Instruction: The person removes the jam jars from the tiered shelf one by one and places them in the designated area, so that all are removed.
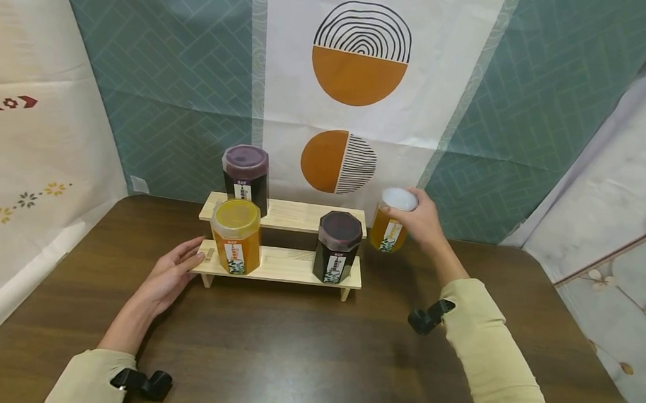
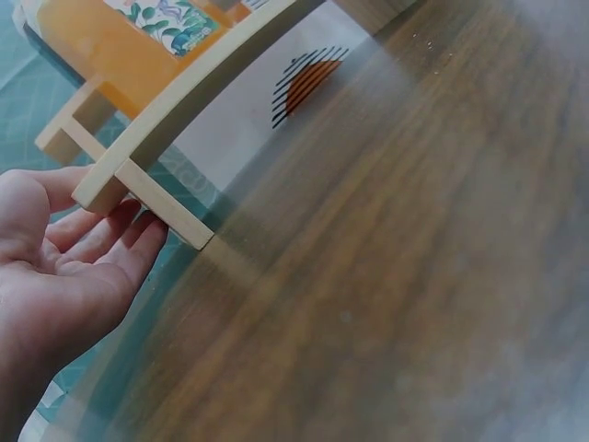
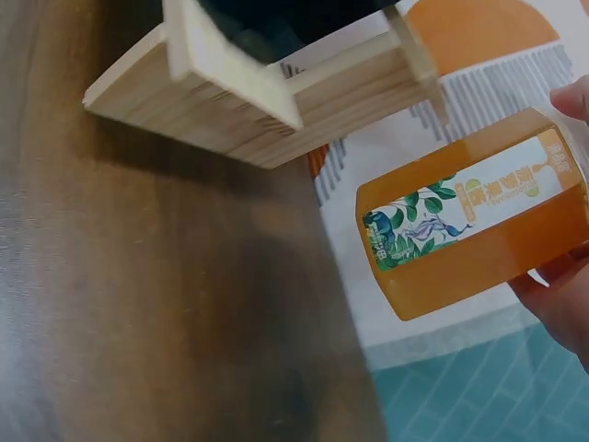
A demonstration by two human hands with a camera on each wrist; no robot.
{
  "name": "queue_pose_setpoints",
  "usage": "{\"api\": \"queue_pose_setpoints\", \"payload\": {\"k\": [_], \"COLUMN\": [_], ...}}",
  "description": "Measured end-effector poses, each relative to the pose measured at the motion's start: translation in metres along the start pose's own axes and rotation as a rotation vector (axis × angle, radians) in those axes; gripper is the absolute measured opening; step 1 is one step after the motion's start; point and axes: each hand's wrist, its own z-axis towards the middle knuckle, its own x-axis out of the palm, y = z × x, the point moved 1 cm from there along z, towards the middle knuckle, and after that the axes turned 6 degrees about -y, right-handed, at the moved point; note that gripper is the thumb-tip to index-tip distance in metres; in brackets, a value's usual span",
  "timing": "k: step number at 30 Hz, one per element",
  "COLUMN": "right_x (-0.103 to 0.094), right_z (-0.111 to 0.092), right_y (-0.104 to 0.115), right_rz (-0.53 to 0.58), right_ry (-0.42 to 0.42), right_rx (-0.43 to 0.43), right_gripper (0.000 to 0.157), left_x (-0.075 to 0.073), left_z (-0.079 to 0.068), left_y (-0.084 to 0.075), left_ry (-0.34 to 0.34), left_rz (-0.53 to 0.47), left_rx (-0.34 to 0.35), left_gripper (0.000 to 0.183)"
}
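One yellow-lidded jar (image 1: 235, 232) and one dark-lidded jar (image 1: 338, 244) are set low on the wooden stand (image 1: 286, 265), pinched at its left end by the left hand (image 1: 171, 275). Beside it, a white-lidded jar (image 1: 384, 230), seemingly unplaced, is gripped by the right hand (image 1: 423, 219); behind, a purple-lidded jar (image 1: 245, 173) is set.

Brown wooden table (image 1: 288, 350) before a teal-and-white patterned cloth (image 1: 358, 117)

From the head, looking forward and down, farthest off, taking in much of the desk (image 1: 283, 350) and the whole wooden stand (image 1: 286, 265). From the left wrist, peering low and aslant, close to the stand's left end. From the right wrist, turned sideways, near the white-lidded orange jar (image 1: 381, 229), likewise visible from the head.
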Motion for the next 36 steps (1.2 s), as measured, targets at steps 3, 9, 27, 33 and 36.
{"api": "queue_pose_setpoints", "payload": {"k": [3, 9, 27, 33, 36], "right_x": [0.005, 0.013, 0.013, 0.005, 0.006], "right_z": [-0.002, -0.008, -0.013, -0.004, -0.001], "right_y": [-0.01, -0.026, -0.023, 0.011, 0.03], "right_rz": [-0.007, -0.028, 0.005, -0.052, -0.049], "right_ry": [0.015, 0.029, 0.173, 0.117, 0.096], "right_rx": [0.01, 0.033, -0.033, -0.123, -0.131], "right_gripper": [0.073, 0.072, 0.081, 0.067, 0.065], "left_x": [0.0, -0.001, -0.002, -0.001, -0.001], "left_z": [0.0, 0.0, -0.001, -0.001, 0.0], "left_y": [-0.001, -0.001, -0.002, -0.001, -0.001], "left_ry": [0.006, 0.021, 0.017, 0.019, 0.024], "left_rz": [-0.002, 0.007, -0.007, 0.002, 0.004], "left_rx": [0.004, 0.012, 0.016, 0.015, 0.016], "left_gripper": [0.066, 0.064, 0.063, 0.063, 0.063]}}
